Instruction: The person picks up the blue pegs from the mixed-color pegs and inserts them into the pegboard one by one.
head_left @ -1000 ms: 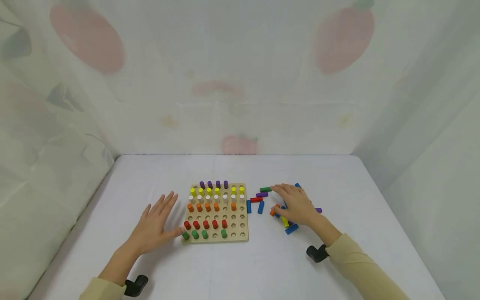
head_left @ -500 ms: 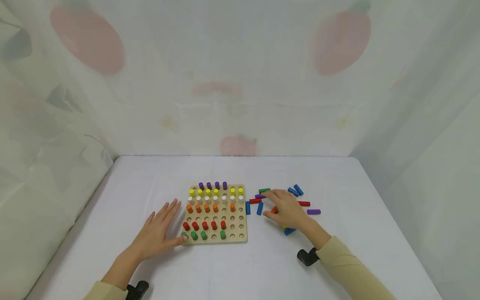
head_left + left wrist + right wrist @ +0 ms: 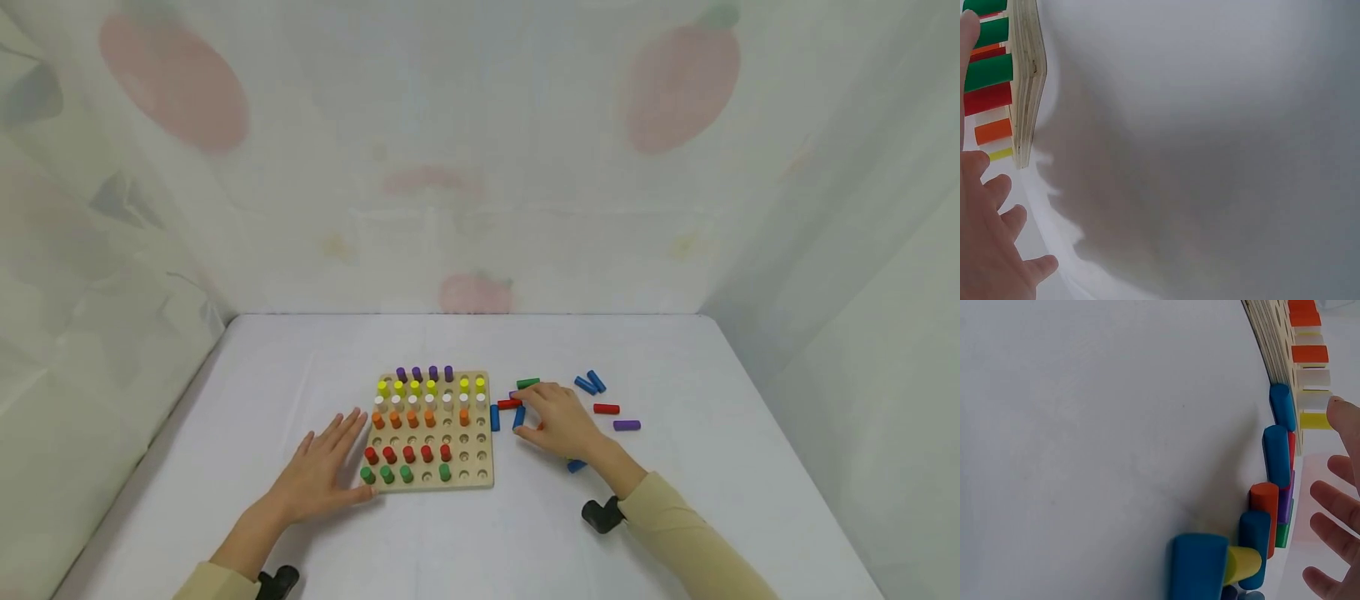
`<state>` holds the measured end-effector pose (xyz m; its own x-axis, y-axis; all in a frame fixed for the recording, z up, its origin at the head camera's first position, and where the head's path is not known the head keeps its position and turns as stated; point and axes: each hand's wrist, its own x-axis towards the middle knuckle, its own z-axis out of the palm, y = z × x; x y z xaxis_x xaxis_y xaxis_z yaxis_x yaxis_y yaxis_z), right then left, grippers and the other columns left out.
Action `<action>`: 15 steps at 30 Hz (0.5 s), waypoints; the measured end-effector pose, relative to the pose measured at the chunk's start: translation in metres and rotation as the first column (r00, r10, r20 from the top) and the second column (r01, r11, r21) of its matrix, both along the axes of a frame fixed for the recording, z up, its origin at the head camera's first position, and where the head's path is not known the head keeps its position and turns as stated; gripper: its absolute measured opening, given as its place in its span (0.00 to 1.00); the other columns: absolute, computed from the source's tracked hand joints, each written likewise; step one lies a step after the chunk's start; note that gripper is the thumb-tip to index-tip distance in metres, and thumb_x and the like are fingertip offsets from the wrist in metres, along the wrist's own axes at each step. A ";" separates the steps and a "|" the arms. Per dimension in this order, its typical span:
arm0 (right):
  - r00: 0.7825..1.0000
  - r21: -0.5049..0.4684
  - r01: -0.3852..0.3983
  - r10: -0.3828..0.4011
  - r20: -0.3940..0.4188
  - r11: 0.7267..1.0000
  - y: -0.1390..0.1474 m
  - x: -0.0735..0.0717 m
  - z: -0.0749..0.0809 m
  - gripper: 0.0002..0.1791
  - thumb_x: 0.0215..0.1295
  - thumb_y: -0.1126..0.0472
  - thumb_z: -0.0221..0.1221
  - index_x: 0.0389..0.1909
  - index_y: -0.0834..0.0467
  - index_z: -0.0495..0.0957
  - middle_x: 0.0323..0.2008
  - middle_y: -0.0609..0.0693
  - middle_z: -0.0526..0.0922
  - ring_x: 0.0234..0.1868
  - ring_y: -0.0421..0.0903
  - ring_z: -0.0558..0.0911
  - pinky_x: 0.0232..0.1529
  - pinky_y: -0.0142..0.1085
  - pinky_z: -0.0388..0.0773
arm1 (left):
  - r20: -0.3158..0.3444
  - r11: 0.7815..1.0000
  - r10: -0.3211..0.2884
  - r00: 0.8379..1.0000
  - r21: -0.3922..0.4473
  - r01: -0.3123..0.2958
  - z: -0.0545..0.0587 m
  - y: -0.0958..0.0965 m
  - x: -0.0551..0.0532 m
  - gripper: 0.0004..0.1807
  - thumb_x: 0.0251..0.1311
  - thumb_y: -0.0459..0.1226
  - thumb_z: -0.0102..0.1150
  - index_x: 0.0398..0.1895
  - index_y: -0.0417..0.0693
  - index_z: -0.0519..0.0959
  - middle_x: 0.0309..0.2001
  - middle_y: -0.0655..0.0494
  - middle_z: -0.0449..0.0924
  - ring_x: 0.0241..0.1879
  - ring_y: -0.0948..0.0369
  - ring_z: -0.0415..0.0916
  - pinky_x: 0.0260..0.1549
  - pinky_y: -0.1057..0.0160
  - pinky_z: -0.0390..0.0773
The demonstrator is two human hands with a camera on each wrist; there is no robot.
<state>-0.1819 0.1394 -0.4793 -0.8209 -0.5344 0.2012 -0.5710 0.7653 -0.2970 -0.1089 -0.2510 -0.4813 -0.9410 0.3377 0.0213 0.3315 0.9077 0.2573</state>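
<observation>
A wooden pegboard stands on the table, holding rows of purple, yellow, white, orange, red and green pegs with some bare holes. My left hand lies spread at its left side, the thumb at the near left corner; in the head view I cannot tell whether it touches. Right of the board, my right hand hovers over loose pegs, thumb apart from the fingers and nothing between them. Its fingertips are nearest a blue peg and a red peg. An orange peg shows in the right wrist view, mostly hidden from the head camera.
Another blue peg lies against the board's right edge, and a green peg lies farther back. Beyond my right hand are two blue pegs, a red peg and a purple peg. White sheeting surrounds the table.
My right hand has moved left over the loose pegs, uncovering the blue, red and purple ones behind it. My left thumb has slid from beside the corner green peg to the board's near corner.
</observation>
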 end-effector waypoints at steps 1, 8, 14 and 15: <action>1.000 0.000 -0.003 0.003 -0.001 1.000 -0.002 0.000 -0.001 0.30 0.54 0.43 0.62 0.57 0.51 0.72 0.54 0.49 0.75 0.56 0.49 0.72 0.57 0.50 0.68 | 0.006 1.000 -0.001 1.000 -0.009 0.001 0.000 0.000 0.000 0.59 0.40 0.71 0.55 0.72 0.50 0.50 0.72 0.48 0.48 0.69 0.43 0.48 0.59 0.32 0.50; 1.000 0.041 0.009 -0.010 0.014 0.999 -0.012 -0.003 -0.005 0.28 0.54 0.42 0.61 0.56 0.48 0.73 0.53 0.48 0.75 0.56 0.48 0.72 0.57 0.51 0.68 | 0.006 1.000 -0.004 1.000 -0.022 0.004 -0.008 -0.001 -0.004 0.60 0.38 0.72 0.55 0.72 0.50 0.51 0.72 0.48 0.48 0.69 0.43 0.48 0.59 0.32 0.50; 1.000 0.045 0.017 -0.018 0.024 0.999 -0.020 -0.005 -0.010 0.28 0.54 0.42 0.62 0.54 0.49 0.74 0.52 0.48 0.76 0.56 0.48 0.72 0.57 0.50 0.67 | 0.023 1.000 -0.018 1.000 -0.018 0.018 -0.013 0.001 -0.007 0.60 0.37 0.72 0.55 0.71 0.49 0.52 0.72 0.50 0.50 0.69 0.44 0.49 0.59 0.32 0.50; 1.000 0.047 0.017 -0.018 0.023 0.999 -0.021 -0.005 -0.011 0.27 0.54 0.42 0.62 0.54 0.48 0.74 0.52 0.48 0.76 0.56 0.47 0.72 0.56 0.50 0.68 | 0.030 1.000 -0.017 0.999 -0.017 0.018 -0.014 0.001 -0.007 0.61 0.37 0.73 0.55 0.71 0.49 0.52 0.72 0.50 0.50 0.69 0.44 0.49 0.59 0.32 0.50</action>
<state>-0.1871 0.1188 -0.4904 -0.8344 -0.5285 0.1565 -0.5508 0.7885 -0.2737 -0.1158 -0.2499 -0.4951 -0.9351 0.3541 -0.0126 0.3398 0.9063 0.2514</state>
